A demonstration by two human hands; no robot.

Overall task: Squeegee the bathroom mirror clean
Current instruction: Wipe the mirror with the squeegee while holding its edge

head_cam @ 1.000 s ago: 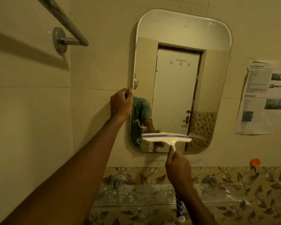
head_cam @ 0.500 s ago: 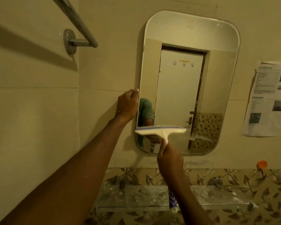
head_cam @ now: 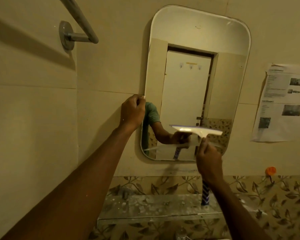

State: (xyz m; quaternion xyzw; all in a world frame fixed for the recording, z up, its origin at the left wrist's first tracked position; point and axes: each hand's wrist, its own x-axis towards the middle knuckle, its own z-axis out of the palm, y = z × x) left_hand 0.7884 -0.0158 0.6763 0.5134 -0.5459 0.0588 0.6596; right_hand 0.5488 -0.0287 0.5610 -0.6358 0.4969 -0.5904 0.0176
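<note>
Presently: white plastic squeegee (head_cam: 196, 131), light, rigid, blade low on rounded wall mirror (head_cam: 189, 49); right hand (head_cam: 208, 159) grips its handle, the best hold. Left hand (head_cam: 132, 112) pinches mirror's edge.

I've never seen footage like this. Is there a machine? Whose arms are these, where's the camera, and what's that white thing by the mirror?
No machine: these are a person's two bare arms, seen by a wide-angle camera worn on their head, looking where they look. The left hand grips the left edge of the wall mirror. The right hand holds a white squeegee by its handle, blade level before the mirror's lower part. Below is a spotted glass shelf with a blue patterned item standing on it; what it is, I cannot tell. A towel rail is upper left, a printed sheet right of the mirror.
</note>
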